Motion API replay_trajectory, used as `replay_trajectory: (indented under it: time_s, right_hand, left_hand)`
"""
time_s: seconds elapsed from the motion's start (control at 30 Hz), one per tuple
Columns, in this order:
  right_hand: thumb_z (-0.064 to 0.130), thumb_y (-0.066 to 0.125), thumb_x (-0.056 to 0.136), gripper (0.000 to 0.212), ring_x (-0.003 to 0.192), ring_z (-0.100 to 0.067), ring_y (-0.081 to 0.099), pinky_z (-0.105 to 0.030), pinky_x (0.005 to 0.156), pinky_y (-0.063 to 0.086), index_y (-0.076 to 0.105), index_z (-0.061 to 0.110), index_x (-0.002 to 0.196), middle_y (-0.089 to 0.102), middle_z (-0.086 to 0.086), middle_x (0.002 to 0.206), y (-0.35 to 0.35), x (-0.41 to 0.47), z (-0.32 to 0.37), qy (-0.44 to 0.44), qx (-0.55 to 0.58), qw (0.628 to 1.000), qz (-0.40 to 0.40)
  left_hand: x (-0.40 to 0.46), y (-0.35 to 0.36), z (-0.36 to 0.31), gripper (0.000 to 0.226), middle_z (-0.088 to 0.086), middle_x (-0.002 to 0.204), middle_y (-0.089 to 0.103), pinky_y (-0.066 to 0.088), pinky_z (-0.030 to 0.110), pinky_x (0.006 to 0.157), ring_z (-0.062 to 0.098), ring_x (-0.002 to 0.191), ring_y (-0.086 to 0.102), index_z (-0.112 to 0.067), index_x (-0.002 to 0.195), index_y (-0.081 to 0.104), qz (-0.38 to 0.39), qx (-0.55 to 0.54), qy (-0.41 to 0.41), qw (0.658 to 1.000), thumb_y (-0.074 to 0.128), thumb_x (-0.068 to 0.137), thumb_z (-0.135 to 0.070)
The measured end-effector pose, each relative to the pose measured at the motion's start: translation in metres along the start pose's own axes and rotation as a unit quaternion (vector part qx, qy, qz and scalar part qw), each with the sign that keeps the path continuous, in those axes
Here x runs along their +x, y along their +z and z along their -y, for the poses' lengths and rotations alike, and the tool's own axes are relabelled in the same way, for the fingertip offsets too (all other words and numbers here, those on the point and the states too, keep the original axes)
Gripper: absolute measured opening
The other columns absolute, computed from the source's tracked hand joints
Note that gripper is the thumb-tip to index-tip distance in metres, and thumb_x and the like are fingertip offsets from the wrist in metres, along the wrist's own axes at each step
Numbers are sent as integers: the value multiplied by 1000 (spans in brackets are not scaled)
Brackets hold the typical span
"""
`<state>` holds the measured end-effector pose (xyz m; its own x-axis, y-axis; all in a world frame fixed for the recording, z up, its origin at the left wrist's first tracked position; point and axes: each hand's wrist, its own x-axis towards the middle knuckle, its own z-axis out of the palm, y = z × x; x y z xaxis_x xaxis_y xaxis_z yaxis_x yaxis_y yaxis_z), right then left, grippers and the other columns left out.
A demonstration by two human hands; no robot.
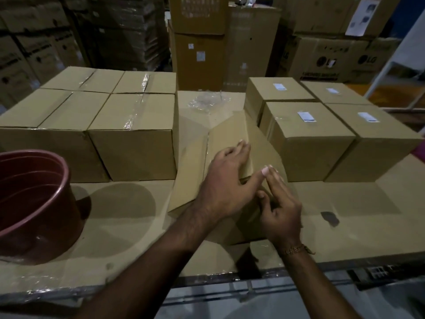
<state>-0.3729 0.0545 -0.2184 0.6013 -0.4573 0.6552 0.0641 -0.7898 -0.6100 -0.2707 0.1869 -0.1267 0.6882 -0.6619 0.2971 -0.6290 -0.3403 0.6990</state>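
While bent over a cardboard-lined desk (119, 226), presses both bare hands onto a half-folded cardboard box (230, 132) lying tilted near the middle. Lays the left hand (226, 183) across the box's raised flap, fingers stretched toward the far side, grip slack and clasping nothing. Sets the right hand (281, 208) just beside it on the right, fingertips touching the left thumb, most fingers straight against the cardboard, grip likewise loose and holding nothing. Wears a gold bracelet (296, 248) on the right wrist.

Places the box between two groups of closed cartons. Shows, to the left, four taped cartons (131, 134) packed together in a square, clear tape running along their top seams. Shows, to the right, four smaller labelled cartons (308, 139), each with a white sticker on top. Shows, on the near left, a dark red plastic tub (34, 203) standing upright on the desk, partly cut off by the edge. Shows, beyond the box on the far side, a crumpled piece of clear plastic (204, 102). Fills the dim background with tall stacks of warehouse cartons (200, 54).
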Motion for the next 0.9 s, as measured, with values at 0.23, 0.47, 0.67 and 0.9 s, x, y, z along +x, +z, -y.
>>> replay_trajectory:
  time_s: [0.23, 0.47, 0.67, 0.9]
  right_hand:
    - [51, 41, 109, 62, 142, -24, 55, -57, 108, 52, 50, 10, 155, 58, -6, 153, -17, -8, -33, 88, 69, 994, -19]
    - [49, 34, 107, 61, 132, -5, 55, -21, 103, 50, 41, 23, 161, 58, 0, 148, -21, -8, -48, 143, 61, 988, 5]
    - [43, 36, 106, 61, 120, -4, 52, -13, 87, 41, 30, 31, 165, 56, 0, 142, -27, -5, -50, 132, 1, 991, 8]
    - [39, 30, 109, 68, 70, -5, 59, -26, 51, 50, -10, 52, 163, 69, -19, 127, -32, -15, -51, 108, -52, 989, 88]
  left_hand:
    - [-3, 14, 13, 65, -14, 167, 32, 13, 52, 128, 3, 153, 25, -34, 158, 40, 5, 47, 53, 997, 48, 101, -65]
    - [-11, 13, 63, 112, -9, 174, 10, 11, 59, 127, 13, 160, 8, -37, 166, 13, 39, 137, -45, 989, 38, 73, -96]
    - [-8, 13, 65, 108, -10, 174, 11, 15, 55, 128, 13, 160, 9, -36, 166, 12, 48, 173, -25, 983, 40, 78, -92]
    - [-5, 13, 67, 103, -7, 174, 14, 18, 54, 128, 17, 160, 11, -31, 166, 16, 63, 236, -8, 970, 35, 82, -88]
